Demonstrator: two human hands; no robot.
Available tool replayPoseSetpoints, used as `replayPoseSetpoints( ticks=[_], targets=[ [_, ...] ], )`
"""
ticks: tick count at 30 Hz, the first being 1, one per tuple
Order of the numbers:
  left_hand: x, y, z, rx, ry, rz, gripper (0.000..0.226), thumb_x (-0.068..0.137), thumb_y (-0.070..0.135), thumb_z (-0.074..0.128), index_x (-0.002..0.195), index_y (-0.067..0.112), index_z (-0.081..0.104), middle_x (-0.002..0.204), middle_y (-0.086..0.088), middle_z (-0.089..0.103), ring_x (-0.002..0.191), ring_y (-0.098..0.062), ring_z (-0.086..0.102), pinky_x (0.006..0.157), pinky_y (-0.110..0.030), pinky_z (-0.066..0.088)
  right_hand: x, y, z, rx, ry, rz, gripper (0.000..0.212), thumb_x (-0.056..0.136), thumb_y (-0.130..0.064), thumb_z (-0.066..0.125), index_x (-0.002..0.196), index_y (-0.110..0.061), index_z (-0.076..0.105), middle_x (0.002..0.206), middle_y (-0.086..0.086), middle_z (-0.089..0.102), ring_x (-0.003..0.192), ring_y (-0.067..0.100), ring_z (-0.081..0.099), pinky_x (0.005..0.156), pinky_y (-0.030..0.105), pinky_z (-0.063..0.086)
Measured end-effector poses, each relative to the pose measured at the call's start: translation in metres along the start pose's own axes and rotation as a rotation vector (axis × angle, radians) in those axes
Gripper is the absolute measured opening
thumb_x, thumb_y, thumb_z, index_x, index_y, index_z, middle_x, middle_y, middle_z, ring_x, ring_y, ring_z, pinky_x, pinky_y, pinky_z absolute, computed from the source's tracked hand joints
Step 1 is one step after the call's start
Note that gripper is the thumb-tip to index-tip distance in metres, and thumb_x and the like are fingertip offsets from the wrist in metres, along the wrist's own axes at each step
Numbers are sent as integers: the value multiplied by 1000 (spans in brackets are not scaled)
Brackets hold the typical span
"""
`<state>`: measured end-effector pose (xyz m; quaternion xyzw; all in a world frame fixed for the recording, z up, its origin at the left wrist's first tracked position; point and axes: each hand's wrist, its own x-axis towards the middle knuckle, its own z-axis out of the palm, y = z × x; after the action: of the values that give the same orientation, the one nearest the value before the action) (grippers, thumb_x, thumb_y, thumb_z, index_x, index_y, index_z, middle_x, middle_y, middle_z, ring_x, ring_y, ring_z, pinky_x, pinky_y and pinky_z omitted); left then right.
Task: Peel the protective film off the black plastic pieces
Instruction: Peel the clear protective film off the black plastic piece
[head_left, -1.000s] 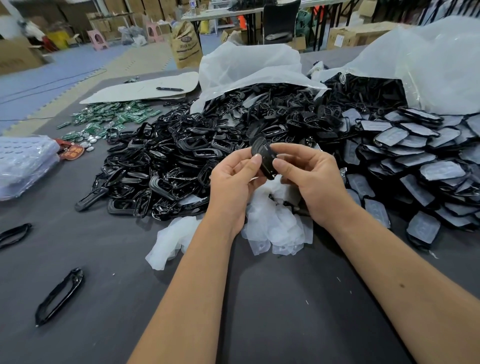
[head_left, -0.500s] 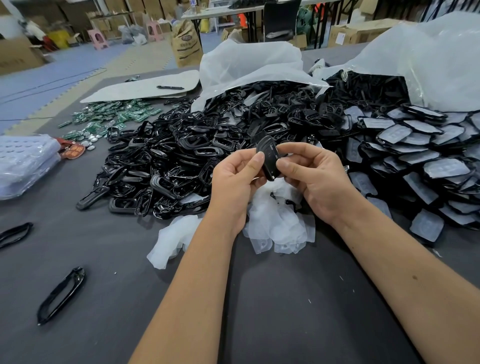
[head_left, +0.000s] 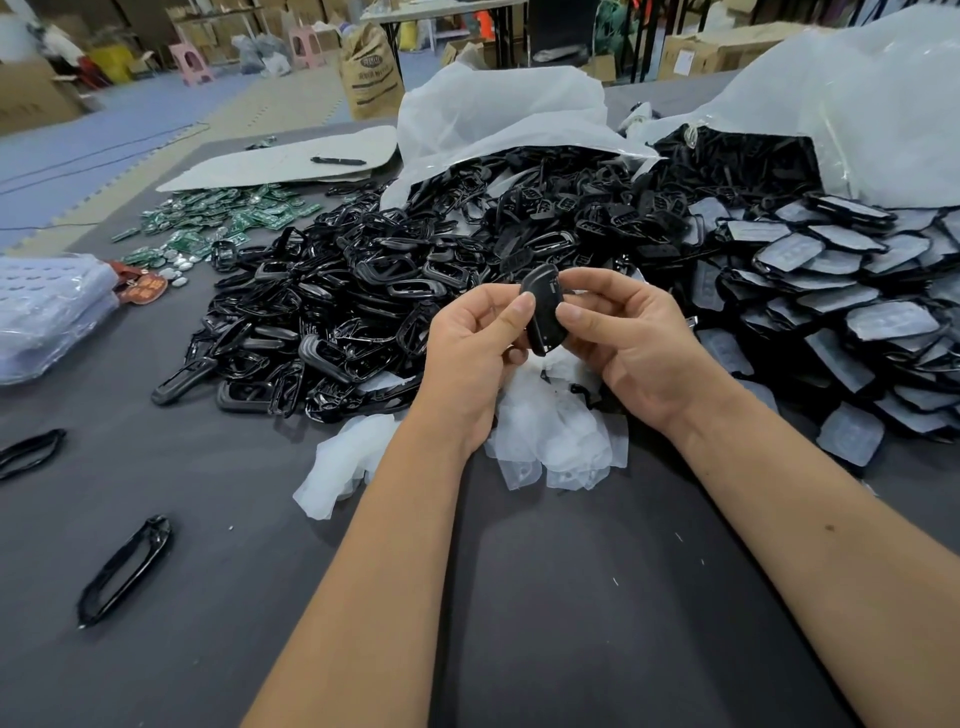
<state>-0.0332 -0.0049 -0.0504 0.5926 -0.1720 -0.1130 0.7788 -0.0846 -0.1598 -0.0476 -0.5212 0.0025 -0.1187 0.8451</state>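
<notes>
Above grey table (head_left: 519, 597), both hands' fingers (head_left: 524, 306) pinch black piece (head_left: 543, 312).

A dark grey desk (head_left: 156, 649) fills the lower frame. Beyond its far edge, in the upper left, the floor (head_left: 78, 150) is covered in blue-purple foam mats, with a tan strip beside them. Two pink stools (head_left: 189, 62) stand there, near a yellow box (head_left: 111, 60). A brown paper sack (head_left: 370, 70) stands at top centre, before a folding table (head_left: 441, 13). Cardboard boxes (head_left: 722, 49) are stacked at the upper right.
</notes>
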Motion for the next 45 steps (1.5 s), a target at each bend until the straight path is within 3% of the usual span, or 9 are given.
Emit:
replayPoseSetpoints(
  ticks=[4,11,18,27,32,38,42,45],
  targets=[
    [-2,2,0,-60,-51,-10,12,103,7,58,100,5,69,80,-3,69,67,-11,55,58,-19,39,-1,-2,0,41,-17,44,28,75,-2,76,101,-10,75,81,2,77,79,15,76,70,23,59],
    [-1,3,0,-79,27,-39,13,103,7,59,95,4,69,75,-6,60,64,-13,45,55,-21,35,-3,-4,4,35,-25,96,35,75,-2,73,110,-6,71,97,9,77,87,18,75,76,26,61],
    [-1,3,1,-52,71,-83,12,102,11,63,96,7,72,71,-3,58,59,-9,48,54,-20,39,-2,-4,4,37,-17,120,44,73,2,73,116,-4,68,104,16,72,90,22,74,77,26,60],
    [-1,4,2,-58,68,-115,17,104,12,61,107,-2,70,93,-16,65,72,-14,54,59,-20,52,-3,-3,4,34,10,57,40,74,2,74,113,-6,71,98,13,74,88,19,75,79,24,59],
    [-1,6,1,-89,80,-150,16,103,9,61,92,4,71,77,-6,66,59,-9,52,53,-17,46,-2,-1,4,11,2,57,36,73,3,74,107,-9,72,98,14,74,88,21,75,80,26,59],
    [-2,5,3,-117,111,-145,13,103,9,62,93,5,70,74,-5,63,58,-9,48,53,-16,41,-3,2,4,-26,17,14,34,83,13,70,108,-11,70,86,4,78,84,17,75,78,25,59],
    [-5,5,3,-48,135,-40,7,99,5,67,101,6,73,77,-5,67,64,-12,55,63,-23,48,-8,1,8,-177,81,-96,35,82,16,74,104,-12,72,85,2,79,85,17,76,78,27,60],
    [-4,8,0,113,151,53,18,96,-1,69,109,9,75,81,-5,72,71,-13,65,72,-26,56,-13,-7,10,-497,144,-273,33,79,13,79,102,-10,74,87,1,79,86,15,76,81,30,61]
  ],
)
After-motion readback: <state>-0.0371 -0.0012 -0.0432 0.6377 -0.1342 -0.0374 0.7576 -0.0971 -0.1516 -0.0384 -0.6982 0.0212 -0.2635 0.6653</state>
